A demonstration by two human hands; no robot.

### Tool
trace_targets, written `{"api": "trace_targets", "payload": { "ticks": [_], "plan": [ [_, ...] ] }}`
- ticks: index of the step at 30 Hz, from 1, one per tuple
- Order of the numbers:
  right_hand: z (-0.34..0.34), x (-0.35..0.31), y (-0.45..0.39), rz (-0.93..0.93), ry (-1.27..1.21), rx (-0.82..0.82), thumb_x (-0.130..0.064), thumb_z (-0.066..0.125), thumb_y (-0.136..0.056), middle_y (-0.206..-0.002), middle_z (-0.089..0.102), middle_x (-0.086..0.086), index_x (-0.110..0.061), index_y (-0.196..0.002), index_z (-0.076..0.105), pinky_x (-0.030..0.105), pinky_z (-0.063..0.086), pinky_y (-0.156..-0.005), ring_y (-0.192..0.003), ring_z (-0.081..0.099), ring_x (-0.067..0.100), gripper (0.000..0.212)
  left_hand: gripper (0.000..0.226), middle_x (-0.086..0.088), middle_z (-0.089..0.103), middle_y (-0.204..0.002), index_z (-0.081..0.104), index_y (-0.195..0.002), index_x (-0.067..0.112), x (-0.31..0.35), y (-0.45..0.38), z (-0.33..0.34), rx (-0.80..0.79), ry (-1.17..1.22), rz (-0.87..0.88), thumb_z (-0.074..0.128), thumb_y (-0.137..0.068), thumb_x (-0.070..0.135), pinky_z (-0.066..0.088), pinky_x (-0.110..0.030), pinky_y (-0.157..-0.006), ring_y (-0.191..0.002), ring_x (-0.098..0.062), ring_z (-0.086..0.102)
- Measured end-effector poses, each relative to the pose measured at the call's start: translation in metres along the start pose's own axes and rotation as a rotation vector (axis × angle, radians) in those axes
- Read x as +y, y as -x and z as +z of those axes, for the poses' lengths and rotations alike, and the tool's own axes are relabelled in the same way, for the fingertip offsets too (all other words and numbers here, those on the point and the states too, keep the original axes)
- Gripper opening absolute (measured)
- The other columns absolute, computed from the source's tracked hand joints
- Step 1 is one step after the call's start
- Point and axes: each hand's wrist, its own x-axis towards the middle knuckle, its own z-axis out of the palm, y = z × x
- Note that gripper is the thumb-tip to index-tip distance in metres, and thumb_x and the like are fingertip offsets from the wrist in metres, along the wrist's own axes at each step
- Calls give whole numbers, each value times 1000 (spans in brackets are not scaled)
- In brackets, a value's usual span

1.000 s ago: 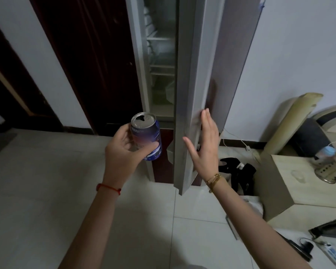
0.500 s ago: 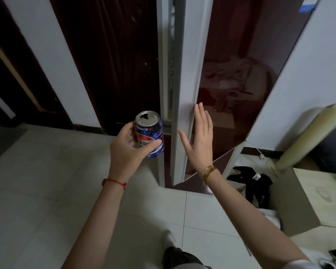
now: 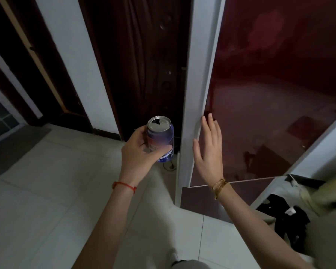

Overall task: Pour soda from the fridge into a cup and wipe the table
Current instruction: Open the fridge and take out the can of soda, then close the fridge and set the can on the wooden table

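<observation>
Our left hand (image 3: 142, 152) is wrapped around the can (image 3: 161, 139), thumb across its front and fingers behind, holding it upright with the opened top facing up, just left of the fridge door (image 3: 270, 94). Our right hand (image 3: 208, 150) is spread flat, fingers straight and together, thumb splayed out; the fingertips lie at the door's pale left edge, and we cannot tell whether the palm is pressing the dark red panel or hovering just off it. It holds nothing.

The step in hand looks like shutting the fridge. To do it well we should push with the flat palm near that free edge, where a light push is enough, and follow through until the door seats against the cabinet. The can is open, so we should keep it level and clear of the door edge while we push, and not swing it as we turn away.

Outward from the hands: a pale tiled floor (image 3: 37, 200) near us, a dark wooden door (image 3: 136, 65) behind the can, and some black cloth (image 3: 285, 216) on the floor at the near right. No cup or table is in view.
</observation>
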Motion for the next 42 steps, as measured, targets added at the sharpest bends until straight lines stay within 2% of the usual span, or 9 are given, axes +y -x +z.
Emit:
{"api": "trace_targets", "payload": {
  "ticks": [10,15,18,24,27,29,34,38,42],
  "plan": [
    [44,36,-74,28,22,20,-15,46,-99,-162,16,-3,-13,-154,22,40,15,-123,-151,7,16,59,59,5,72,-111,63,-116,20,-12,-88,21,-47,-6,20,88,-64,5,53,-17,-84,-103,-8,68],
    [58,54,-106,63,58,-3,-18,45,-100,-163,15,-5,-16,-154,21,46,19,-121,-151,5,15,59,57,4,72,-111,63,-114,26,-21,-122,33,-86,-6,37,87,-66,7,55,-34,-94,-105,-11,69],
    [66,63,-122,88,85,-20,-21,44,-99,-162,15,-6,-17,-154,20,48,20,-120,-151,5,14,60,61,4,72,-113,62,-119,19,-26,-141,39,-125,0,27,88,-66,8,53,-40,-98,-107,-10,68],
    [72,73,-144,126,135,-18,-24,44,-99,-161,20,-8,-20,-153,23,49,20,-119,-149,13,14,58,66,7,69,-118,60,-124,19,-31,-180,45,-218,6,28,89,-65,10,52,-31,-99,-109,-4,65],
    [72,69,-144,150,71,-43,-25,43,-102,-161,18,-8,-20,-153,26,41,16,-123,-150,9,12,55,69,8,69,-119,59,-126,17,-33,-196,45,-279,9,42,89,-65,9,51,-21,-97,-109,-1,65],
    [70,60,-145,239,-69,-10,-24,43,-102,-159,26,-6,-17,-151,33,32,16,-123,-149,16,11,50,69,9,68,-119,59,-127,16,-35,-204,44,-327,18,47,89,-65,8,50,-15,-93,-109,1,64],
    [74,37,-128,630,-357,100,-24,42,-103,-143,51,-6,-18,-140,50,25,31,-115,-135,43,6,38,67,10,69,-116,60,-124,17,-42,-214,41,-450,47,60,88,-64,5,49,-12,-87,-106,1,65],
    [88,23,-101,974,-683,69,-21,39,-104,-138,56,2,-12,-137,52,30,35,-113,-129,50,14,37,64,10,70,-113,61,-120,18,-52,-215,39,-545,58,58,88,-64,2,49,-14,-87,-105,0,66],
    [96,0,-71,1230,-993,85,-20,31,-103,-131,61,10,-5,-135,51,30,44,-100,-117,59,22,41,66,8,69,-115,61,-123,15,-62,-207,40,-665,60,62,88,-64,4,50,-16,-89,-106,-1,65]
  ]
}}
